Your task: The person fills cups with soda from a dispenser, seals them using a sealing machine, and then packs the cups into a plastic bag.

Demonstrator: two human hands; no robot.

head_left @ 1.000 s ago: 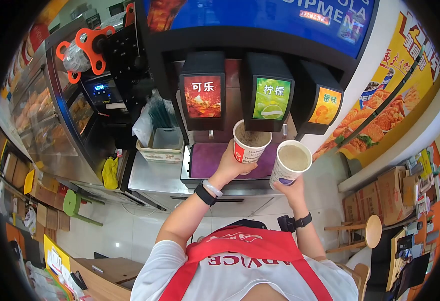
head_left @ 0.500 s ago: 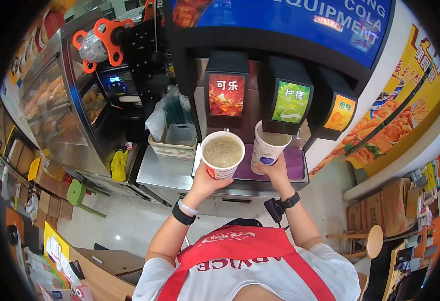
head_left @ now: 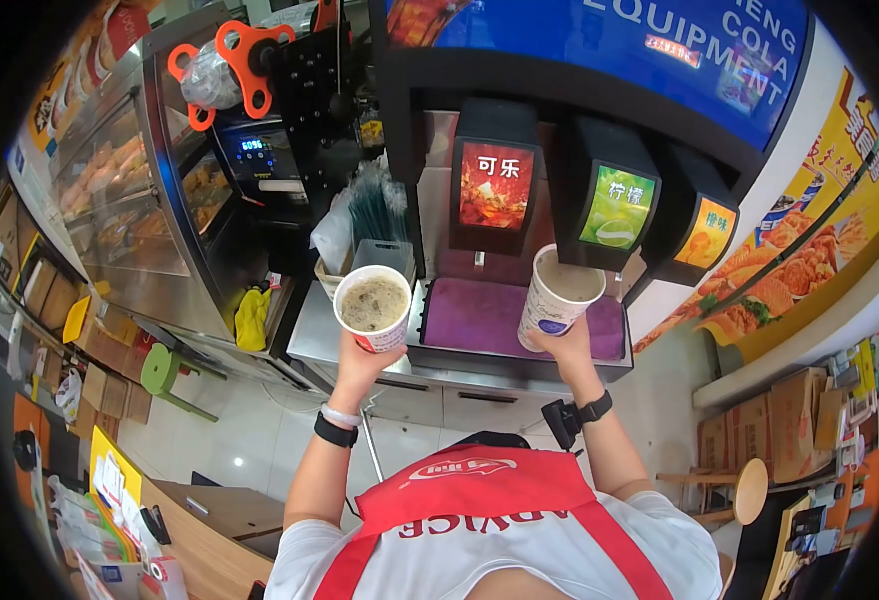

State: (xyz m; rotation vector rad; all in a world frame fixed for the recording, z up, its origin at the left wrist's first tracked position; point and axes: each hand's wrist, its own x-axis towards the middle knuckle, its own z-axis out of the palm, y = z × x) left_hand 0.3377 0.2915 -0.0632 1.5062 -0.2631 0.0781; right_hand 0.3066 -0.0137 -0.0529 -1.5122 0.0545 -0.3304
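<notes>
My left hand (head_left: 361, 362) is closed round the lower part of a white and red paper cup (head_left: 372, 302) full of foamy brown drink. That cup is over the metal counter (head_left: 311, 325), left of the purple drip tray (head_left: 469, 312). In my right hand (head_left: 567, 350) is a white cup with a blue logo (head_left: 559, 300), tilted a little, over the tray and below the green-labelled dispenser (head_left: 614, 205). Pale liquid shows inside it. The red-labelled dispenser (head_left: 496, 187) has nothing under its nozzle.
An orange-labelled dispenser (head_left: 704, 232) is at the right. Behind the left cup are a clear container (head_left: 384, 256) and plastic bags (head_left: 333, 238). A glass food cabinet (head_left: 119, 190), yellow gloves (head_left: 252, 318) and a green stool (head_left: 162, 370) are further left.
My left hand has carried its cup from below the red-labelled dispenser to the left, off the tray. The right cup stays near the green-labelled dispenser. The view has shifted slightly.
</notes>
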